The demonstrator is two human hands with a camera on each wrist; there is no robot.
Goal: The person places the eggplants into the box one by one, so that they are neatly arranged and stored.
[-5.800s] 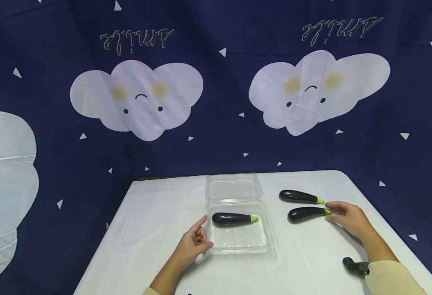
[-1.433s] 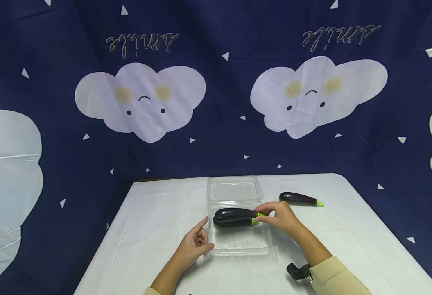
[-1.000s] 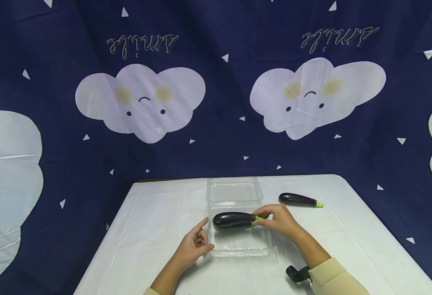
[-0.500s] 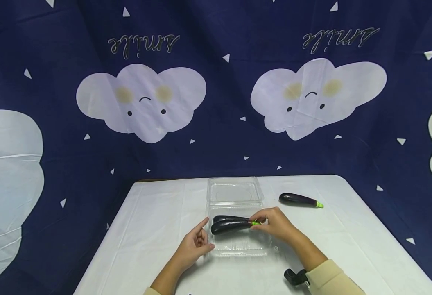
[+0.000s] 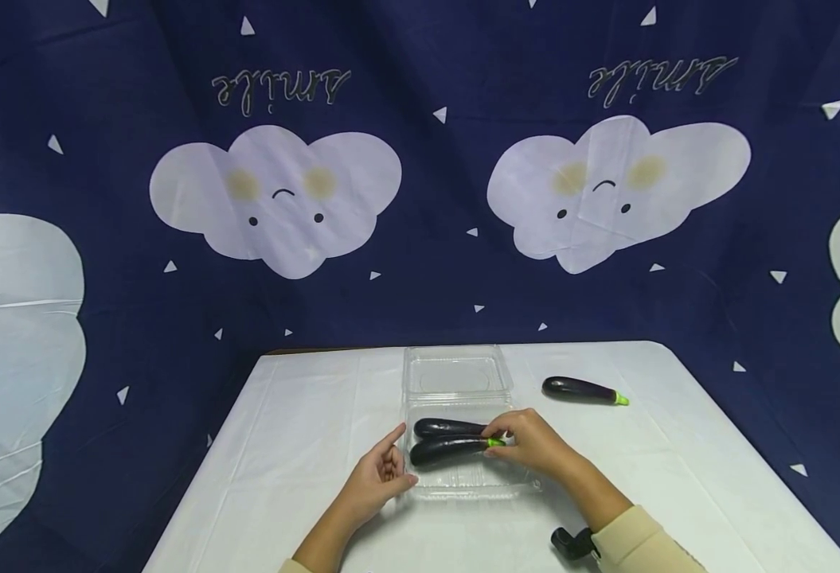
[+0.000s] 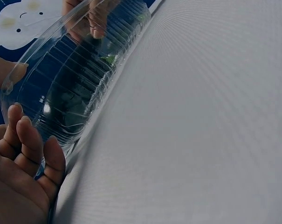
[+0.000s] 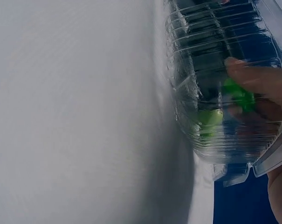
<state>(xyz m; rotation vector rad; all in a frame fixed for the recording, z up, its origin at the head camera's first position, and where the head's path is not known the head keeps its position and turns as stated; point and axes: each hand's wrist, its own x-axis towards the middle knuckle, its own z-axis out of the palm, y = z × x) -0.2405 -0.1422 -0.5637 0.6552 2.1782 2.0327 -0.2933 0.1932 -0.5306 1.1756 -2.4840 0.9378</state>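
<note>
In the head view, a clear plastic clamshell box lies with its lid folded back. Two dark purple eggplants lie side by side in its base. The back eggplant has its stem end hidden by my right hand. That hand pinches the front eggplant at its bright green stem. My left hand touches the box's left side with a straight index finger and a spread thumb. In the left wrist view, the other fingers are bent beside the ribbed wall.
A third eggplant lies on the white table, right of the lid. A black curved device is fixed near my right sleeve. Behind the table hangs a dark blue cloth with printed clouds.
The right hand took the nearer eggplant from the table's right and carried it left into the box. There it shifted from above the other eggplant to in front of it. The left hand stayed put.
</note>
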